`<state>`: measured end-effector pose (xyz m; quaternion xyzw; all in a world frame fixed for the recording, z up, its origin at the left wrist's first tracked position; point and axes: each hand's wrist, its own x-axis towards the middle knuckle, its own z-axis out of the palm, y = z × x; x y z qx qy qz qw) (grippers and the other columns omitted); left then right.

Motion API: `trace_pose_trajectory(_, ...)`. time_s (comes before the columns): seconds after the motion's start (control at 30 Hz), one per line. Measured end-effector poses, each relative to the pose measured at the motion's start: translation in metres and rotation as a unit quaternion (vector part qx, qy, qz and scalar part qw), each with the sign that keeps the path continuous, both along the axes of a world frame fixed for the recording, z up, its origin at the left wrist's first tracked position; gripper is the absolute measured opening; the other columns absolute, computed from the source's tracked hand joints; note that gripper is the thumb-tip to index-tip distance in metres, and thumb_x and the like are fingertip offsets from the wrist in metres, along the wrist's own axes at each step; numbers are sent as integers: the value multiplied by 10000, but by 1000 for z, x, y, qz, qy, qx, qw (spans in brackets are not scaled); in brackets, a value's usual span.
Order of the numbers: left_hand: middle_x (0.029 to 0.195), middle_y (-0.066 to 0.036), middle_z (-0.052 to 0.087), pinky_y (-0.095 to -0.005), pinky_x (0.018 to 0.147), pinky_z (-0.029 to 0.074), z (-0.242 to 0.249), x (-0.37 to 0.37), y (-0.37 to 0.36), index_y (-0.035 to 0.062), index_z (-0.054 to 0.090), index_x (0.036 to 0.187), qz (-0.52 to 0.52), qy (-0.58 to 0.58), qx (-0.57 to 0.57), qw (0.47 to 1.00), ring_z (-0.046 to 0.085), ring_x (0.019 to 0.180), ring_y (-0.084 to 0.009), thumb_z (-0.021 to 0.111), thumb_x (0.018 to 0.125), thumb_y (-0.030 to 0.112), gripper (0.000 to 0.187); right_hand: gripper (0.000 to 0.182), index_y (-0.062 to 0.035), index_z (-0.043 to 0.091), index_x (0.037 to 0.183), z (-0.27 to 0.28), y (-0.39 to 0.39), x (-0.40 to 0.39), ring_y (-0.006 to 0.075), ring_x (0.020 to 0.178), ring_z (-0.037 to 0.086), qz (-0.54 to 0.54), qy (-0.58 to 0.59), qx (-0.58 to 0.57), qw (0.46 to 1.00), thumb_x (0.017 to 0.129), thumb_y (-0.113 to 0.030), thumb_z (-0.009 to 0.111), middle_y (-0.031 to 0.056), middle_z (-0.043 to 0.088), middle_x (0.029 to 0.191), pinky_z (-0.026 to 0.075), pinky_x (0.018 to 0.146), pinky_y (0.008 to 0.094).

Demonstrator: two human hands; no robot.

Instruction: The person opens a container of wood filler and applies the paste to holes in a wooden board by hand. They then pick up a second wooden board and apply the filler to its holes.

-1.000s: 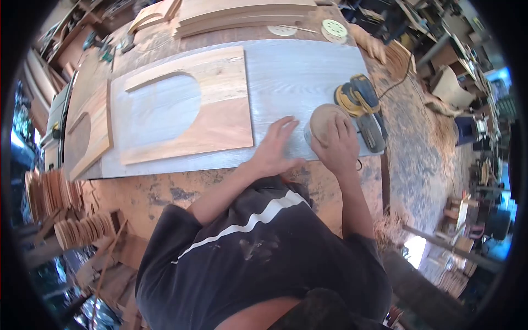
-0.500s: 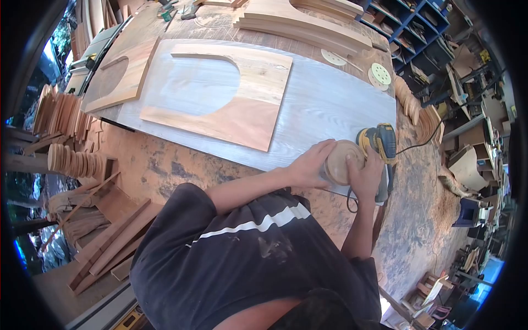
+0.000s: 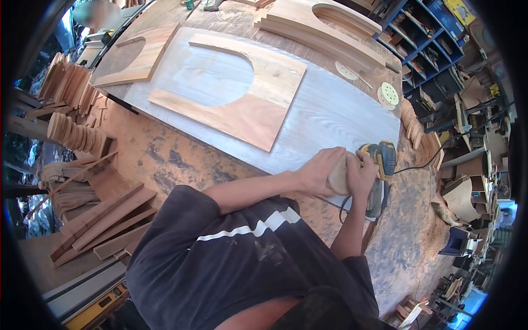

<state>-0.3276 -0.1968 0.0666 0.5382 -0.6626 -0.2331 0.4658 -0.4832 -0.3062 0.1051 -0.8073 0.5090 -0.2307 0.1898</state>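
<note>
A round tan disc [image 3: 340,179], wood-like in look, is held between my two hands at the near right edge of the pale grey board [image 3: 324,118]. My left hand [image 3: 318,171] grips its left side, fingers along the far rim. My right hand [image 3: 363,175] closes on its right side, thumb and fingers bent over it. Just beyond my right hand lies a yellow and black power sander [image 3: 383,158] with its cord running right. A darker grey tool [image 3: 376,201], partly hidden by my right wrist, sits beside it.
A wooden panel with a rounded cutout [image 3: 258,113] lies on the board, and a similar panel [image 3: 157,58] is at its left end. Perforated sanding discs [image 3: 389,94] lie at the far right. Stacked curved wood [image 3: 324,38], blue shelves [image 3: 421,41] and wood strips [image 3: 113,220] surround the bench.
The view has shifted, so the bench appears slightly turned. The disc has tilted between my hands, showing less of its flat face; both hands keep hold of it.
</note>
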Motion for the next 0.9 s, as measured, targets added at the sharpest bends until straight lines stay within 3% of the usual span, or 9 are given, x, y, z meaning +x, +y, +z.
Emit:
trace_pose_trajectory(0.2,1564,-283,407,-530,1238,345,12,-1,-3,-77,318,1568,14,-54,-72,996,384,1456,-488,962,640,315,1195,403,19,749,1186,-7,-6,-6,322,1129,651,-19,-169,99,980,942,-301,756,197,730,1151,480,1045,431)
trace_pose_trajectory(0.37,1541,-267,427,-557,1244,331,41,-5,0,-54,372,1549,-28,-66,-104,992,388,1445,-490,938,657,275,1107,331,26,710,1178,16,5,-30,151,975,670,9,-359,227,905,982,-235,765,77,728,1052,524,908,306)
trace_pose_trajectory(0.47,1580,-285,400,-560,1247,327,40,-4,2,-68,293,1597,-62,-87,-74,991,356,1474,-503,945,689,343,1191,316,2,692,1172,11,-4,-69,120,973,654,48,-439,252,861,983,-235,782,46,716,1052,523,885,295)
trace_pose_trajectory(0.53,1596,-292,373,-543,1256,317,31,3,4,-54,249,1619,9,-65,-97,993,338,1490,-495,963,671,314,1243,286,-1,687,1144,35,-4,-77,130,979,643,36,-483,235,843,983,-219,780,56,708,1059,520,889,304)
trace_pose_trajectory(0.57,1606,-292,359,-536,1258,315,31,11,8,-47,227,1628,32,-76,-64,995,333,1494,-490,970,665,297,1264,298,3,694,1151,47,-3,-71,157,977,664,33,-488,167,856,974,-218,788,67,713,1050,534,891,320)
trace_pose_trajectory(0.7,1626,-281,328,-530,1256,316,18,38,42,-32,190,1645,81,-74,40,993,332,1497,-470,981,659,269,1300,242,-39,743,1098,80,-20,-30,216,1035,682,44,-341,79,936,926,-194,816,77,745,1094,540,915,359)
trace_pose_trajectory(0.77,1618,-290,324,-539,1250,318,14,42,56,-40,183,1644,83,-78,67,991,327,1492,-473,982,660,262,1304,276,-60,749,1094,48,-57,-10,220,1015,663,140,-200,-96,965,879,-194,860,70,705,1154,531,930,346)
trace_pose_trajectory(0.83,1618,-295,313,-544,1247,318,10,44,71,-42,187,1647,108,-78,102,986,318,1491,-472,980,669,242,1291,319,-93,771,1138,23,-76,7,292,1107,610,178,-62,-181,965,858,-225,847,79,693,1257,502,1038,414)
trace_pose_trajectory(0.9,1620,-296,313,-542,1249,318,7,49,83,-41,194,1647,124,-74,111,983,320,1493,-471,980,673,244,1284,329,-104,782,1151,5,-85,22,306,1140,580,194,-21,-184,963,860,-248,836,74,691,1274,480,1069,428)
